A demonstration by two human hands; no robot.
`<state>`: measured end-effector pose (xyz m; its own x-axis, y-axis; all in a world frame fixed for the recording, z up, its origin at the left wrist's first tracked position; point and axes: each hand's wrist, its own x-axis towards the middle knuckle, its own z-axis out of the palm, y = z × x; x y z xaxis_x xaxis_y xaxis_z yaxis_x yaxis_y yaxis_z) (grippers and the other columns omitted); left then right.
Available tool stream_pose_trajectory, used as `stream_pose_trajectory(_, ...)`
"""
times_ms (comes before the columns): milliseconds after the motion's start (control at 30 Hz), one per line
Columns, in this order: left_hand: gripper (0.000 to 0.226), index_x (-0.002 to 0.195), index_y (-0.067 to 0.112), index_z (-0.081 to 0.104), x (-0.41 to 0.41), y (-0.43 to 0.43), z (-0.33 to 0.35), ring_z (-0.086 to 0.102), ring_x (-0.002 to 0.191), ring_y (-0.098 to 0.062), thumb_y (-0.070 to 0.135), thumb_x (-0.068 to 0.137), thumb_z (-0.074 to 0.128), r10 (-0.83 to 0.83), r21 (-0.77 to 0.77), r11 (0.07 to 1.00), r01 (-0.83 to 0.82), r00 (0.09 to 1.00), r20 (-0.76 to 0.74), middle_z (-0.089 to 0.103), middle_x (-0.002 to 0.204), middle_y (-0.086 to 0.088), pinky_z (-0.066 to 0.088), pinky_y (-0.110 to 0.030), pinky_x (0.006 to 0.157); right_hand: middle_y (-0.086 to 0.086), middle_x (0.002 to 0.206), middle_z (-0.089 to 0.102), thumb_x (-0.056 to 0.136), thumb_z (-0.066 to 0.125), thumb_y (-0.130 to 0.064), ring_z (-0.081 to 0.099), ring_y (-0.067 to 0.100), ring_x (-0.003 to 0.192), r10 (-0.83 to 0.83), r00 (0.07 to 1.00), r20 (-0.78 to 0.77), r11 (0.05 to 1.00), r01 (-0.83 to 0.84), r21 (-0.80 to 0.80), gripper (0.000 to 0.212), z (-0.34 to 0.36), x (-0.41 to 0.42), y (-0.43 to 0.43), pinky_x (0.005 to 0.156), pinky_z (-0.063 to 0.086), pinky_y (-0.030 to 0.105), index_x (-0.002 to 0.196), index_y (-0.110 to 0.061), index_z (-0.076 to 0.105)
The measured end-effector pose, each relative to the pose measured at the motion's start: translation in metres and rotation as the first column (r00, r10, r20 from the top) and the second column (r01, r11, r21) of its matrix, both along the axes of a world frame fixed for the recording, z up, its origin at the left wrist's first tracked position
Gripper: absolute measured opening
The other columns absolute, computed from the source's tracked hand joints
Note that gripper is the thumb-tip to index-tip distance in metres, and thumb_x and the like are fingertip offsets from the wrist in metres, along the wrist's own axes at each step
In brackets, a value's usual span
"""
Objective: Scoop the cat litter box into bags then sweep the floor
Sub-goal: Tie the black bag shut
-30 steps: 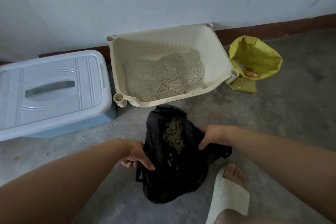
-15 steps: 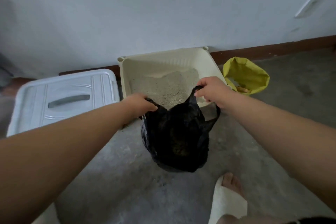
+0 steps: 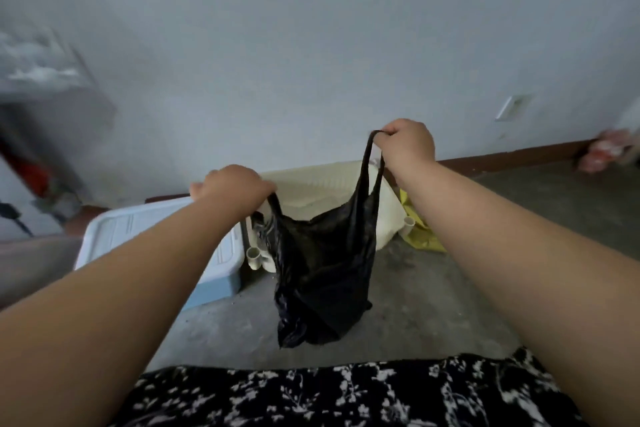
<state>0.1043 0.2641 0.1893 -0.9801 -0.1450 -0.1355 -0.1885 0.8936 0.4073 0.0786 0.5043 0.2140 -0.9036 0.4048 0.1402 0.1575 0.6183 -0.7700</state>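
Left hand (image 3: 235, 187): the fingers are curled round the left handle loop of the black bag (image 3: 325, 263), and the loop is pulled tight under them.
Right hand (image 3: 407, 142): the right handle loop is pinched between curled fingers; this hand is held higher and farther than the left one.
Bag relative to the grip: the body of the bag hangs straight below and between the two hands. Its mouth is stretched between them and slopes down to the left.
Bag in the scene: it is seen in front of the cream litter box (image 3: 322, 180), above the concrete floor (image 3: 433, 288). It cannot be told if its bottom touches the floor.
Nearby: a blue storage box (image 3: 114, 232) at the left, a yellow bag (image 3: 420, 236) at the right.
Risk, tearing: the handles look thin and stretched, so they could be torn by heavy litter, and the load would be dropped.
Risk, spilling: because the mouth is sloped, litter could be lost over the lower left edge if the bag is swung.
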Motion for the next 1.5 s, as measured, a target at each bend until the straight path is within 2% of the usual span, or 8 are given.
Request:
stream_pose_trajectory(67, 0.021, 0.071, 0.017, 0.061, 0.012, -0.001, 0.004, 0.054, 0.087, -0.02, 0.035, 0.081, 0.066, 0.07, 0.739, 0.634, -0.227, 0.969, 0.237, 0.062, 0.08, 0.0, 0.04, -0.034, 0.078, -0.003, 0.065, 0.054, 0.084, 0.063, -0.039, 0.061, 0.026, 0.074, -0.046, 0.999, -0.03, 0.976, 0.038, -0.213, 0.025, -0.005, 0.008, -0.009, 0.072, 0.053, 0.036, 0.072, -0.018, 0.058)
stream_pose_trajectory(200, 0.016, 0.071, 0.024, 0.059, 0.02, -0.009, 0.003, 0.055, 0.079, -0.01, 0.035, 0.079, 0.069, -0.039, 0.979, 0.131, -0.158, 0.986, 0.164, 0.061, 0.088, 0.006, 0.03, -0.033, 0.087, -0.002, 0.074, 0.052, 0.085, 0.065, -0.044, 0.048, 0.018, 0.066, 0.067, 0.996, 0.058, 0.917, -0.039, -0.396, 0.031, -0.017, 0.033, -0.02, 0.063, 0.044, 0.031, 0.084, -0.014, 0.061)
stream_pose_trajectory(500, 0.086, 0.131, 0.034, 0.039, 0.035, 0.03, -0.03, 0.057, 0.106, -0.014, 0.059, 0.06, 0.08, -0.449, 0.557, 0.738, 0.38, 0.893, -0.014, 0.058, 0.118, 0.005, 0.048, -0.036, 0.096, 0.002, 0.074, 0.064, 0.087, 0.063, -0.002, 0.062, 0.013, 0.058, 0.633, 0.774, -0.002, 0.682, -0.558, -0.472, 0.018, -0.006, 0.055, -0.055, 0.057, 0.053, 0.025, 0.103, -0.011, 0.061)
stream_pose_trajectory(633, 0.046, 0.088, 0.023, 0.07, 0.039, 0.045, -0.036, 0.057, 0.072, -0.022, 0.054, 0.095, 0.038, -0.361, 0.565, 0.759, 0.323, 0.931, -0.046, 0.068, 0.113, -0.012, 0.049, -0.034, 0.075, -0.004, 0.102, 0.066, 0.084, 0.051, 0.015, 0.063, 0.012, 0.097, 0.67, 0.742, -0.016, 0.684, -0.626, -0.375, 0.043, -0.009, 0.049, -0.055, 0.089, 0.051, 0.024, 0.111, -0.016, 0.063)
stream_pose_trajectory(800, 0.059, 0.079, 0.015, 0.071, 0.038, 0.045, -0.041, 0.041, 0.049, -0.016, 0.055, 0.097, 0.032, -0.274, 0.752, 0.648, 0.119, 0.958, 0.084, 0.047, 0.049, 0.004, 0.037, -0.027, 0.055, -0.013, 0.086, 0.065, 0.079, 0.055, 0.012, 0.059, 0.001, 0.075, 0.649, 0.663, 0.374, 0.728, -0.683, -0.054, 0.044, -0.024, 0.043, -0.039, 0.057, 0.041, 0.01, 0.1, -0.024, 0.068)
stream_pose_trajectory(1000, 0.048, 0.086, 0.002, 0.058, 0.026, 0.04, -0.053, 0.069, 0.063, -0.031, 0.044, 0.1, 0.039, -0.143, 0.95, 0.198, -0.243, 0.951, 0.273, 0.064, 0.076, -0.009, 0.051, -0.029, 0.052, 0.006, 0.075, 0.063, 0.083, 0.065, 0.001, 0.055, 0.017, 0.068, 0.548, 0.829, 0.107, 0.812, -0.498, -0.303, 0.025, -0.043, 0.033, -0.027, 0.062, 0.042, 0.024, 0.067, -0.017, 0.061)
stream_pose_trajectory(1167, 0.041, 0.086, 0.007, 0.052, 0.025, 0.039, -0.07, 0.07, 0.073, -0.035, 0.041, 0.101, 0.035, -0.158, 0.925, 0.017, -0.379, 0.913, 0.377, 0.063, 0.085, -0.017, 0.055, -0.038, 0.065, 0.021, 0.088, 0.068, 0.093, 0.034, 0.005, 0.067, 0.032, 0.074, 0.535, 0.843, -0.053, 0.238, -0.211, -0.948, 0.031, -0.047, 0.035, -0.026, 0.047, 0.045, 0.025, 0.072, -0.018, 0.035)
stream_pose_trajectory(1500, 0.044, 0.069, 0.012, 0.046, 0.017, 0.051, -0.085, 0.062, 0.069, -0.03, 0.042, 0.1, 0.038, -0.058, 0.886, -0.146, -0.441, 0.898, 0.437, 0.063, 0.085, -0.012, 0.052, -0.037, 0.058, 0.011, 0.068, 0.048, 0.084, 0.036, 0.007, 0.049, 0.021, 0.055, 0.667, 0.563, 0.489, 0.718, -0.309, -0.624, 0.02, -0.077, 0.047, -0.033, 0.055, 0.043, 0.031, 0.078, -0.009, 0.047)
